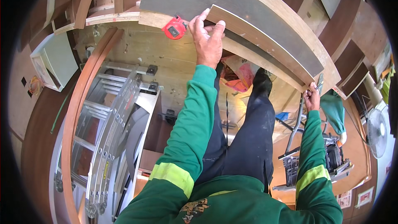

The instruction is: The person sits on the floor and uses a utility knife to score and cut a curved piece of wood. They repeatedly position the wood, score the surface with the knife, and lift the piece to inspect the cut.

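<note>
A long brown wood-grain strip (259, 41) with a pale edge lies across the dark grey top of a curved board (166, 0). My left hand (206, 43) pinches the strip's left end between thumb and fingers. Beside it, at the board's near edge, sits a red tape measure (174, 28). At the strip's right end, my right hand (311, 97) is closed around a small tool with a flat metal end (320, 82). Its handle is hidden in my fingers, so the exact kind cannot be made out.
An aluminium ladder (110, 137) and curved reddish wood strips (78, 103) stand on the left. A power tool (333, 153) is at lower right, near a white fan (377, 132). A pink-and-white bag (238, 74) lies below the board. A white box (56, 62) is far left.
</note>
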The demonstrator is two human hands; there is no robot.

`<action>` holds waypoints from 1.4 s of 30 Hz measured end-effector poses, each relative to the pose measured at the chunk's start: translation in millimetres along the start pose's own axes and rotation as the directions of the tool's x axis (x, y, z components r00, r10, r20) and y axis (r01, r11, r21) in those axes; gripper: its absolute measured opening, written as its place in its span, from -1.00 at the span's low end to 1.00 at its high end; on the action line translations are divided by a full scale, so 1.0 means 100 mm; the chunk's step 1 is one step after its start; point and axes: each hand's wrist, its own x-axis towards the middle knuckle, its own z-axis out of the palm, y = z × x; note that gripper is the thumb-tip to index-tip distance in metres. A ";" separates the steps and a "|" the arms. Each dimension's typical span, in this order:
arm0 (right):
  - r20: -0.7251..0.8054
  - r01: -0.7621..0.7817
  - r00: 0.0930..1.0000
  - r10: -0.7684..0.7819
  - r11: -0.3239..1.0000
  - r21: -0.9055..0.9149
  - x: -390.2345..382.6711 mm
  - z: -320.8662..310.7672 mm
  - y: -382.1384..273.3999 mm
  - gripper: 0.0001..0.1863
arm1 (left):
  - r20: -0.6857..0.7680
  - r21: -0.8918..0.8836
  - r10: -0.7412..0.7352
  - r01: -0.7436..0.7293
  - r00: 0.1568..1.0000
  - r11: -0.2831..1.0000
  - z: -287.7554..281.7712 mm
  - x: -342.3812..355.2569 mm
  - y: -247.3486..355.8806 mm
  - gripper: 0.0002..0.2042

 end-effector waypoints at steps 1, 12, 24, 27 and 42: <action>-0.002 0.004 1.000 -0.004 1.000 0.006 0.00 0.00 0.01 -0.94 | 0.002 0.001 -0.004 0.004 1.000 1.000 0.00 0.00 0.00 -0.44; -0.016 0.005 1.000 -0.005 0.999 0.038 0.00 0.02 0.03 -0.85 | -0.034 0.011 0.032 -0.031 0.999 0.999 0.04 0.00 0.00 -0.43; -0.021 0.024 1.000 -0.023 0.998 0.053 0.00 0.01 0.06 -0.77 | -0.101 0.266 0.114 -0.084 0.988 0.960 0.17 -0.04 0.07 -0.33; -0.046 0.030 0.999 -0.028 0.998 0.049 -0.04 0.06 0.04 -0.79 | -0.161 0.322 0.154 -0.096 0.975 0.942 0.27 -0.12 0.12 -0.20; -0.029 0.092 0.996 -0.090 0.993 0.075 0.05 0.18 0.16 -0.63 | 0.095 0.878 0.333 -0.236 0.938 0.416 1.20 -0.85 -0.42 0.28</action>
